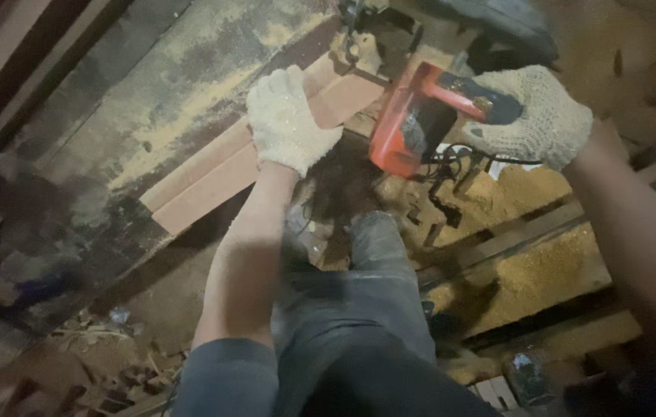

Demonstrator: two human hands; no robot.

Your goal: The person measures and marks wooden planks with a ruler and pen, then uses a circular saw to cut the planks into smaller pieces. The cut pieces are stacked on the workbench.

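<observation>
Nearest me, wood scraps litter the floor below the bench edge. On the bench I press my gloved left hand flat, fingers together, on the reddish wooden strip, which runs diagonally and overhangs that edge slightly. Right of the strip, my gloved right hand wraps the orange power saw handle. Sawdust beyond leaves little room.

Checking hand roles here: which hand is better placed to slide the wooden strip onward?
Probably the left hand: it already presses flat on the wooden strip, while the right hand is closed around the orange power tool.
</observation>
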